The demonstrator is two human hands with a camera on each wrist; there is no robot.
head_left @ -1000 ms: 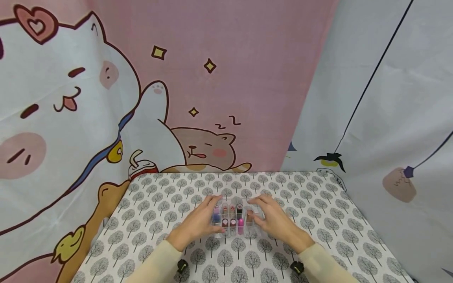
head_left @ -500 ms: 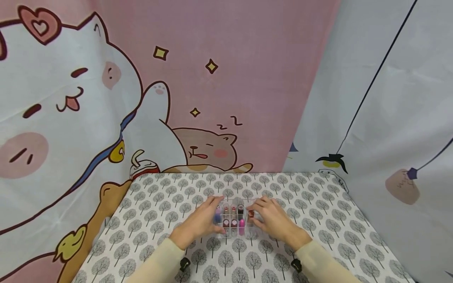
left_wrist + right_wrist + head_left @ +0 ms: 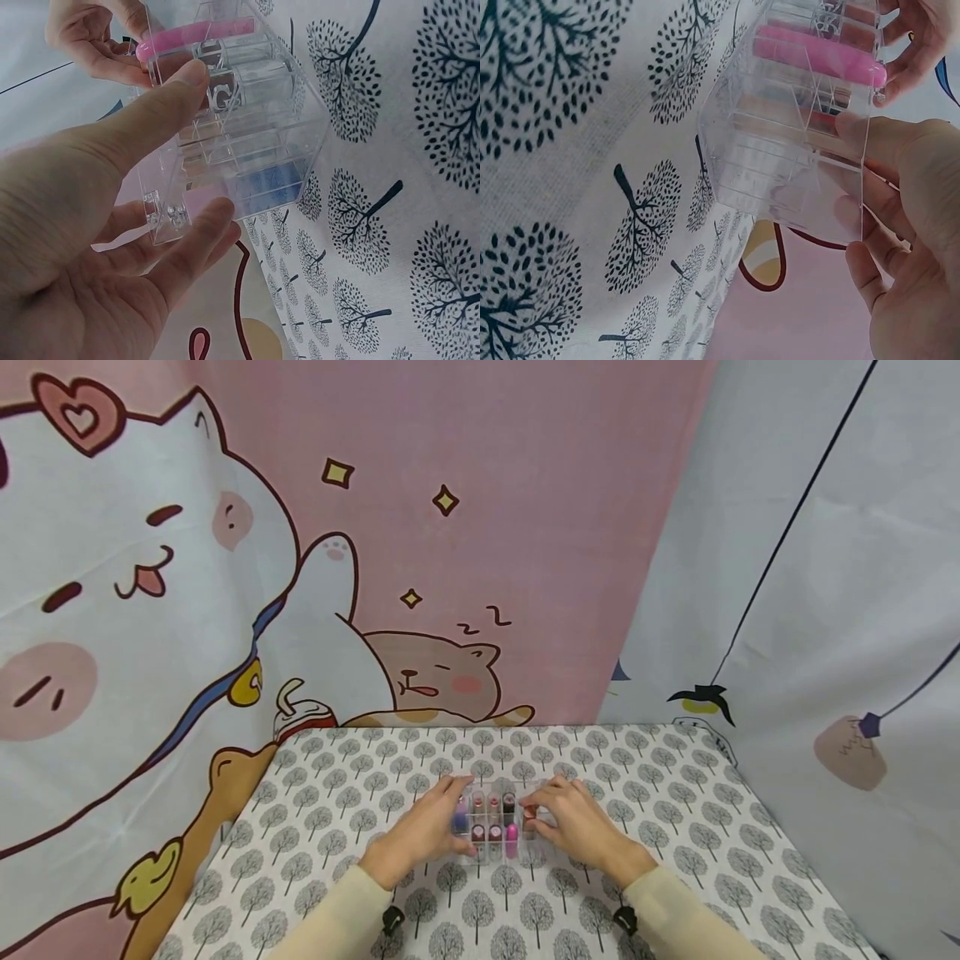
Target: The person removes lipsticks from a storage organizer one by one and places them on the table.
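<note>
A clear plastic lipstick organizer point(image 3: 537, 853) stands on the table, holding several upright tubes. My left hand point(image 3: 422, 827) grips its left end, thumb at the front wall and fingers at the back. My right hand point(image 3: 583, 825) reaches over the right end, pinching the top of a brown lipstick point(image 3: 529, 815) between thumb and fingers; its lower part sits inside a compartment. Just left of it stands a bright pink tube point(image 3: 821, 58). A blue and lilac tube point(image 3: 262, 187) fills the leftmost compartment, partly covered by the left hand in the head view.
The table is covered by a white cloth point(image 3: 360, 818) printed with grey trees. Behind it hangs a pink and white cartoon curtain point(image 3: 525, 527). A small black object point(image 3: 392, 920) is at the left wrist and a similar one point(image 3: 625, 920) at the right.
My right hand has moved slightly left and its fingers have closed in on the brown lipstick's top. The left hand and the organizer stay in place.
</note>
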